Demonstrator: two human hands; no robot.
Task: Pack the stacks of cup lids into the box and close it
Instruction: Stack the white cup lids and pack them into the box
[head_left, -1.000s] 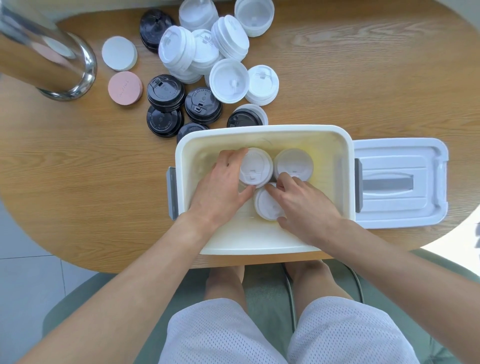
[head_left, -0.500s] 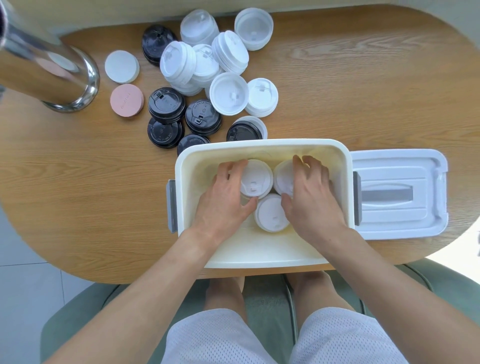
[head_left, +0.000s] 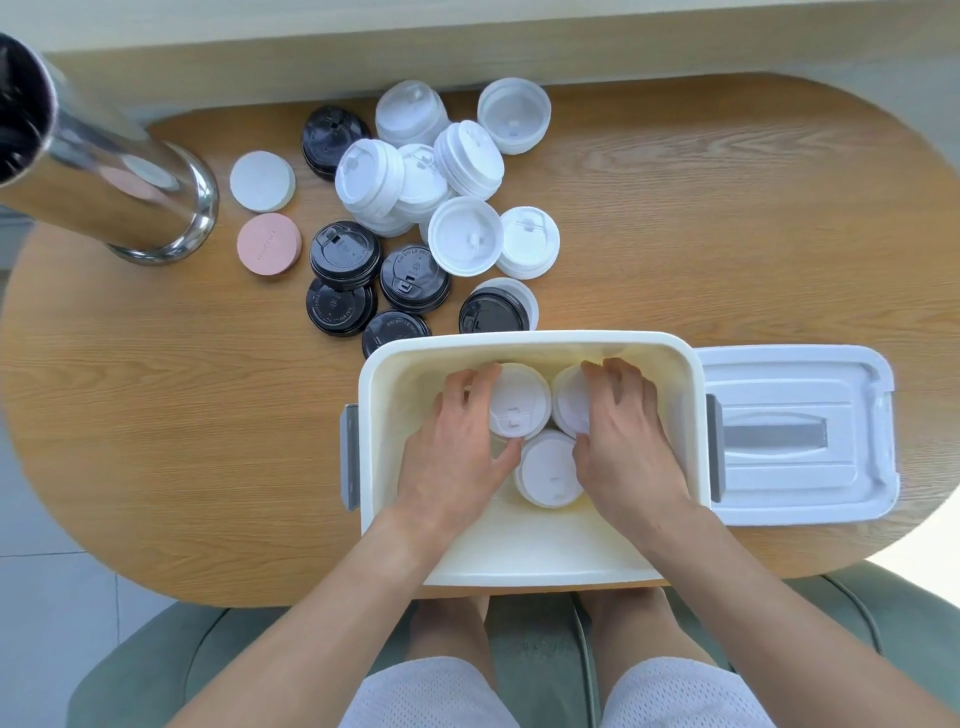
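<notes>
A cream plastic box (head_left: 524, 340) stands open at the table's near edge. Inside it are three white lid stacks. My left hand (head_left: 452, 447) curls around the far-left stack (head_left: 519, 402). My right hand (head_left: 623, 441) covers and grips the far-right stack (head_left: 569, 400). A third white stack (head_left: 548, 470) stands free between my hands. The box's white cover (head_left: 795, 436) lies flat on the table to the right of the box. Beyond the box, white lid stacks (head_left: 415, 176) and black lid stacks (head_left: 363, 280) stand loose on the table.
A shiny metal cylinder (head_left: 104, 176) leans at the far left. A white disc (head_left: 262, 182) and a pink disc (head_left: 269, 243) lie beside it. The wooden table (head_left: 727, 208) is oval. A green seat and my legs are below its near edge.
My right hand left the near stack and moved up onto the far-right stack. My left hand stayed on the far-left stack. The view has tilted, so everything sits lower in the frame.
</notes>
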